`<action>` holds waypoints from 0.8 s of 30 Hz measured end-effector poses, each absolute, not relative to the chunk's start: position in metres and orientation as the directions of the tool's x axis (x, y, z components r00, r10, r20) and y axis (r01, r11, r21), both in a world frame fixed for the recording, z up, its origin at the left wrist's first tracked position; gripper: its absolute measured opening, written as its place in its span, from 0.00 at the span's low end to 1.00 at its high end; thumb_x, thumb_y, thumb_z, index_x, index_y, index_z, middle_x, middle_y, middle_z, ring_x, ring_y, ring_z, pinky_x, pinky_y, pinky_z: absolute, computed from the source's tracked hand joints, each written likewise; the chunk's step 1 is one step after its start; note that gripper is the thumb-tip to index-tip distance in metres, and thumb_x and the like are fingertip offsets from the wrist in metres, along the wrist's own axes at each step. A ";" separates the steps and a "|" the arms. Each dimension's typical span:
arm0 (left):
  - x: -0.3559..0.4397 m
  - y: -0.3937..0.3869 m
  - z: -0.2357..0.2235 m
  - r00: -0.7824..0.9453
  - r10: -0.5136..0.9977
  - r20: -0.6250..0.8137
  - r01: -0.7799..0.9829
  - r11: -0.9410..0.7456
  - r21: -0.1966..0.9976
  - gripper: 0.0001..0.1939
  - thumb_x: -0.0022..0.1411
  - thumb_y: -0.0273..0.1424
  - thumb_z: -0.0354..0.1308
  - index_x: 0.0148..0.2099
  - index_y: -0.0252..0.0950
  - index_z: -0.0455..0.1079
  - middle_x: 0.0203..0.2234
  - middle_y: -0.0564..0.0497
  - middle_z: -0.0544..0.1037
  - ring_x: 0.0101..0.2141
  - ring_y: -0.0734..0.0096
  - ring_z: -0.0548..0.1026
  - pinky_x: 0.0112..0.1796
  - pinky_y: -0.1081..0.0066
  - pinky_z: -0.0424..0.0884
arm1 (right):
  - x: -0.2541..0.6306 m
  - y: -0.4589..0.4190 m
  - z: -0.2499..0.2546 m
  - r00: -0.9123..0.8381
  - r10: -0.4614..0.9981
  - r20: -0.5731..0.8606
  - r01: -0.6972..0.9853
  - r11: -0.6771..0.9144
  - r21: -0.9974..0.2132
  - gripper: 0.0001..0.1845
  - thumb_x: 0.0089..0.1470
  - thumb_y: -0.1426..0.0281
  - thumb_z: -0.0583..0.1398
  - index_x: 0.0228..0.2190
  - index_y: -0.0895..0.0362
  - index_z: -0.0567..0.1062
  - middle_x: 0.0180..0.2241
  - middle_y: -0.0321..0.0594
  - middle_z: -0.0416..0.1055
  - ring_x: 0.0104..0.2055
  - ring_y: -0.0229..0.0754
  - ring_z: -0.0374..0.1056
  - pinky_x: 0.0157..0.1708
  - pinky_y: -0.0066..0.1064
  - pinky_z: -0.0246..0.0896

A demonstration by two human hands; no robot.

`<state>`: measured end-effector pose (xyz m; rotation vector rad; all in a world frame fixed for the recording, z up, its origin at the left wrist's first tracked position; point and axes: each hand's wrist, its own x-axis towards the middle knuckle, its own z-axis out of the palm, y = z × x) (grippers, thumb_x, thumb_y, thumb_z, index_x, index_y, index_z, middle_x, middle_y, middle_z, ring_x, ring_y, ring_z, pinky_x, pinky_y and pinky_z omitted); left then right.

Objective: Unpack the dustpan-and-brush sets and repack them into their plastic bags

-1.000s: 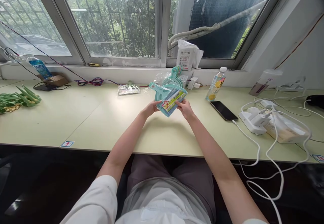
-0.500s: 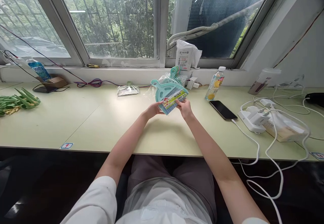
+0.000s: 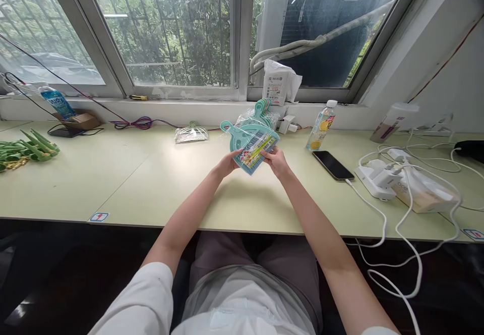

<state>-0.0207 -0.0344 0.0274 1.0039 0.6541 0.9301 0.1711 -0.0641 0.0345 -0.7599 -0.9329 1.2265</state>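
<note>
Between my two hands is a small teal dustpan-and-brush set, tilted above the table with its round-holed handle to the upper left. A bright printed label lies across the brush bristles. My left hand is closed on its lower left edge, thumb on the front. My right hand pinches the right side near the label; the fingers behind are hidden. Just behind stands a stack of similar dustpans in clear plastic, partly covered by the held set. A flat, plastic-wrapped set with a green handle lies farther left.
A drink bottle and a phone on a cable stand to the right, near a power strip with trailing white cords and a tissue pack. Green stalks lie far left. A white package is on the sill.
The dustpan set has shifted slightly left and tilted a little in my hands. Both hands keep their hold, and the other things have stayed put.
</note>
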 end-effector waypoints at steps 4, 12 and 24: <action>-0.019 -0.038 0.031 0.517 0.856 0.005 -0.405 0.239 0.883 0.17 0.63 0.38 0.54 0.49 0.34 0.71 0.42 0.45 0.79 0.45 0.60 0.76 0.49 0.62 0.70 | 0.174 -0.065 0.037 0.093 0.977 0.193 -0.448 0.214 -0.868 0.22 0.32 0.70 0.73 0.33 0.54 0.74 0.36 0.37 0.78 0.44 0.47 0.73 0.47 0.42 0.72; -0.021 -0.040 0.043 0.437 0.881 0.182 -0.724 0.224 0.653 0.44 0.58 0.63 0.32 0.58 0.36 0.66 0.52 0.40 0.72 0.58 0.45 0.64 0.56 0.47 0.58 | 0.164 -0.062 0.027 0.106 0.969 0.222 -0.529 0.244 -0.812 0.24 0.35 0.69 0.72 0.36 0.54 0.74 0.40 0.36 0.77 0.48 0.45 0.72 0.51 0.38 0.69; -0.010 -0.044 0.034 0.633 0.774 0.033 -0.594 0.457 0.662 0.31 0.67 0.45 0.37 0.61 0.31 0.63 0.49 0.40 0.75 0.54 0.52 0.70 0.57 0.52 0.60 | 0.147 -0.077 0.037 -0.047 0.976 0.214 -0.494 0.164 -0.854 0.20 0.34 0.67 0.72 0.32 0.55 0.74 0.41 0.41 0.77 0.53 0.52 0.68 0.54 0.44 0.67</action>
